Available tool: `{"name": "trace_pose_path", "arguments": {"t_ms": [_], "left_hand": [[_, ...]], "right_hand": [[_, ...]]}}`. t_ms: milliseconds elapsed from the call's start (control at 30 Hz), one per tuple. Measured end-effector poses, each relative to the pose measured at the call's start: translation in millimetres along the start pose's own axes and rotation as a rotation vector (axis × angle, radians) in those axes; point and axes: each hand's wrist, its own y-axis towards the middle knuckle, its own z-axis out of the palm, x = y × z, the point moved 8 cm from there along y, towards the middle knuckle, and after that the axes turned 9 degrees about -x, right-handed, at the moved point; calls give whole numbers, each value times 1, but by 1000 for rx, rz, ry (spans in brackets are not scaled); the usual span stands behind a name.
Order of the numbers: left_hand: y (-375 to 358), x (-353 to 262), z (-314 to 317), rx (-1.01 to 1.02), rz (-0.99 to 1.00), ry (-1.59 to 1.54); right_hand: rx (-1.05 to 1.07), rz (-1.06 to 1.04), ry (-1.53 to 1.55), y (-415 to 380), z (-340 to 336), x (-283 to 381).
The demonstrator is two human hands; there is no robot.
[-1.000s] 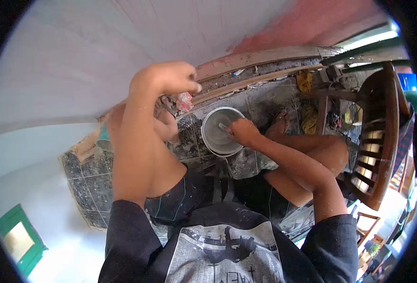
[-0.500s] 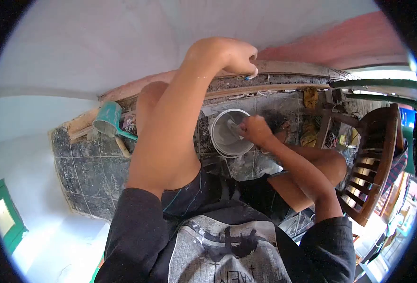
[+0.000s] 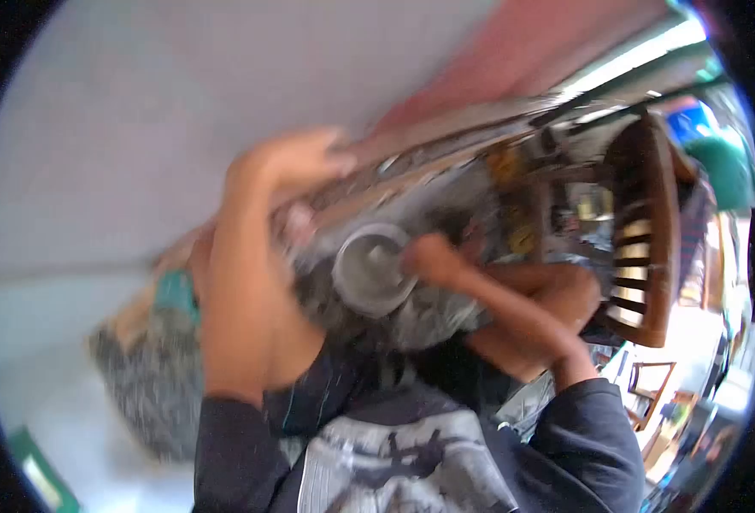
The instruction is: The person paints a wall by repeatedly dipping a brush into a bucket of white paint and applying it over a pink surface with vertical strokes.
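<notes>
The whole view is smeared by motion. My left hand (image 3: 296,158) is raised with its fingers curled against the wooden strip (image 3: 446,128) at the foot of the wall. My right hand (image 3: 428,256) is closed at the rim of a white bucket (image 3: 364,274) that stands on the tiled floor between my bare knees. In the earlier views it grips a small grey tool reaching into the bucket; the blur hides the tool here. My dark sleeves and printed shirt fill the lower part of the view.
A teal mug (image 3: 175,291) lies by my left knee on dark grey tiles (image 3: 138,376). A wooden slatted chair (image 3: 642,231) stands at the right, with clutter and yellow rags beside it. A pale wall (image 3: 181,103) fills the upper left.
The camera has swung and tilted, blurring everything. My left hand has slid left along the wooden strip. My right hand stays at the bucket.
</notes>
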Motion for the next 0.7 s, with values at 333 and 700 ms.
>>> {"name": "trace_pose_path", "arguments": {"t_ms": [333,700], "left_hand": [[-6,-43,8,207,-74,135],[-13,-42,12,218,-109,156]], "right_hand": [[-187,61,-29,-1,-60,53],[-229,148,-44,-13,-63,40]]}}
